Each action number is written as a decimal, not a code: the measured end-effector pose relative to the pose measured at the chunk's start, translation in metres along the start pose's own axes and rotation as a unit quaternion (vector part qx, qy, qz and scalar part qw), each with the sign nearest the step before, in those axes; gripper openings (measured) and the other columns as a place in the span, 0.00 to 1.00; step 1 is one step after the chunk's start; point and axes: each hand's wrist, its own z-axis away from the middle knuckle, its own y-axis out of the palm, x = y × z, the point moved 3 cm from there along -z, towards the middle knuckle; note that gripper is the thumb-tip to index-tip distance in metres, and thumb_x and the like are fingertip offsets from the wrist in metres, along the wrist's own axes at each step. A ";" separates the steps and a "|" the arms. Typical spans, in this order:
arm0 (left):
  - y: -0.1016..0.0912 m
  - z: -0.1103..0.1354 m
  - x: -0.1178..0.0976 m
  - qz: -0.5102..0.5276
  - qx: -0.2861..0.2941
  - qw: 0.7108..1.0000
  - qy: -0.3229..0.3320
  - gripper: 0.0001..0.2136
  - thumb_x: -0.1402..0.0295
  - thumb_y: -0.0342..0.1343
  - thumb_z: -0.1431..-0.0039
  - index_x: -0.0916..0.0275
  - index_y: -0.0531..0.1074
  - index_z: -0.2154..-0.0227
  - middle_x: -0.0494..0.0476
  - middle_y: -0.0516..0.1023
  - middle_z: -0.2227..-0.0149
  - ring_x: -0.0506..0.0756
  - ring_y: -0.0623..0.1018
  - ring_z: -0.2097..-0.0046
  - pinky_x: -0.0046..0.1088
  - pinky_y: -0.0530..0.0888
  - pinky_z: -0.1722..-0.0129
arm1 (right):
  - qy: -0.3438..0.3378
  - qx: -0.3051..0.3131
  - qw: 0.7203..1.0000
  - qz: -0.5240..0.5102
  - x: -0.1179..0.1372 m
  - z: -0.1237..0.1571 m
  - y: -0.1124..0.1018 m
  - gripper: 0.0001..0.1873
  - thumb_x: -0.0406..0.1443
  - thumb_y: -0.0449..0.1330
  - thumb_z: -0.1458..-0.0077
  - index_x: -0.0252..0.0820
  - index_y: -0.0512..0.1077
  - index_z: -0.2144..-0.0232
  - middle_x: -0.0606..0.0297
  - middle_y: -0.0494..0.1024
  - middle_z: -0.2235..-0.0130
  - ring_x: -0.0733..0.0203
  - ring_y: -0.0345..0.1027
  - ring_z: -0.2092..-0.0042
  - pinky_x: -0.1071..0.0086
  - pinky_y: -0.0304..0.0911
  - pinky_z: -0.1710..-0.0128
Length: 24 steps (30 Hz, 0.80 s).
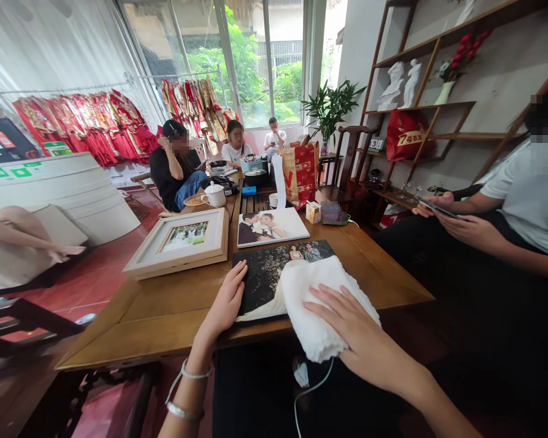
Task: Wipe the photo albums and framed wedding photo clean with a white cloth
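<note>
A dark photo panel (265,277) showing a couple lies flat at the near edge of the wooden table (164,310). My left hand (226,301) rests on the panel's left edge, fingers stretched and apart. My right hand (347,331) lies flat, fingers spread, pressing a folded white cloth (308,298) onto the panel's right part. The cloth hangs a little over the table's front edge.
A framed photo (180,240) and a second photo panel (271,226) lie further back, then a white teapot (215,194), pots and a red bag (300,172). A person holding a phone (438,208) sits at right; three people sit at the far end.
</note>
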 end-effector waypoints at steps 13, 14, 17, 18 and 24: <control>0.000 0.001 -0.001 0.007 0.010 1.000 -0.003 0.20 0.67 0.40 0.35 0.58 0.61 0.41 0.58 0.56 0.35 0.54 0.54 0.34 0.42 0.49 0.35 | 0.004 0.010 1.000 0.025 -0.039 -0.080 -0.009 0.40 0.26 0.51 0.60 0.44 0.59 0.41 0.59 0.57 0.36 0.53 0.43 0.35 0.50 0.35 0.36; 0.000 0.001 0.000 0.007 0.011 1.000 -0.003 0.20 0.67 0.40 0.35 0.58 0.61 0.41 0.58 0.55 0.35 0.54 0.54 0.34 0.42 0.49 0.35 | 0.007 0.010 1.000 0.028 -0.044 -0.090 -0.009 0.39 0.26 0.51 0.59 0.43 0.60 0.41 0.58 0.58 0.36 0.52 0.44 0.35 0.49 0.36 0.37; 0.000 0.001 -0.001 0.008 0.011 1.000 -0.003 0.20 0.67 0.40 0.35 0.58 0.61 0.41 0.57 0.55 0.35 0.54 0.54 0.34 0.42 0.48 0.35 | 0.011 0.012 0.999 0.036 -0.058 -0.116 -0.010 0.38 0.27 0.51 0.58 0.43 0.59 0.41 0.57 0.58 0.37 0.51 0.45 0.35 0.48 0.38 0.37; 0.000 0.001 -0.001 0.008 0.011 1.000 -0.003 0.20 0.67 0.40 0.35 0.58 0.61 0.41 0.57 0.55 0.35 0.54 0.54 0.34 0.42 0.48 0.35 | 0.012 0.013 0.999 0.038 -0.062 -0.123 -0.011 0.38 0.27 0.51 0.57 0.43 0.59 0.41 0.56 0.58 0.37 0.51 0.45 0.35 0.49 0.39 0.37; 0.000 0.000 -0.003 -0.002 0.010 1.000 -0.003 0.20 0.67 0.39 0.35 0.61 0.61 0.41 0.60 0.56 0.35 0.55 0.54 0.34 0.41 0.49 0.35 | 0.020 0.021 0.999 0.042 -0.072 -0.145 -0.013 0.36 0.28 0.52 0.55 0.41 0.60 0.41 0.55 0.59 0.37 0.49 0.47 0.36 0.50 0.41 0.38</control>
